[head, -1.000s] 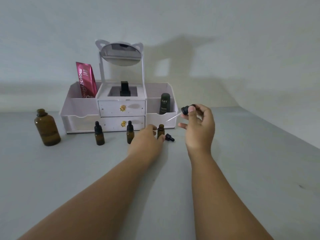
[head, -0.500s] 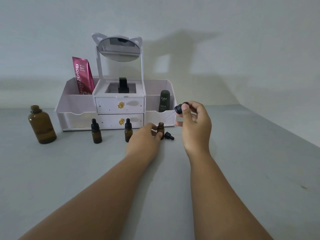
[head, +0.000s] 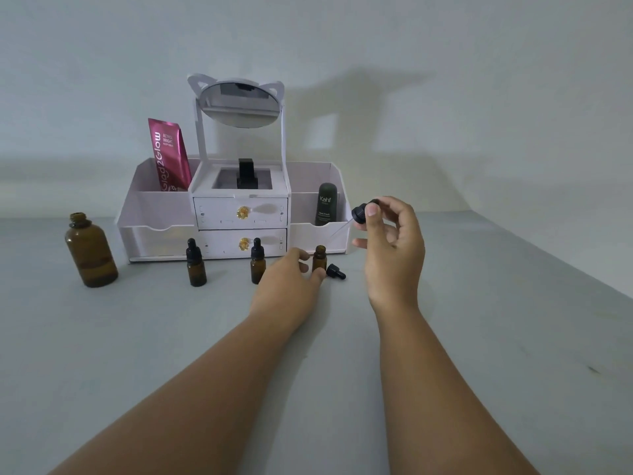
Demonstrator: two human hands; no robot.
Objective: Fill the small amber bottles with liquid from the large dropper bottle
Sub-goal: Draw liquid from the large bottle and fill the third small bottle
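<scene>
Movement since half a second ago is slight and all on the right side. The right hand has drawn a little to the right and back from the open small amber bottle. Its thumb and fingers still pinch the black cap of the dropper, with the lower fingers loosely spread. The glass pipette, hard to make out before, now shows plainly. It slants down and left toward the bottle's mouth, its tip above and to the right of it and not inside.

The left hand has not shifted. Its fingers stay curled round the open bottle, thumb low against its base, keeping it upright on the tabletop. The small dropper cap lies on its side just right of that bottle, as before.

Two capped small amber bottles stand to the left, in front of the white organizer. The large amber bottle stands uncapped at the far left, unmoved.
</scene>
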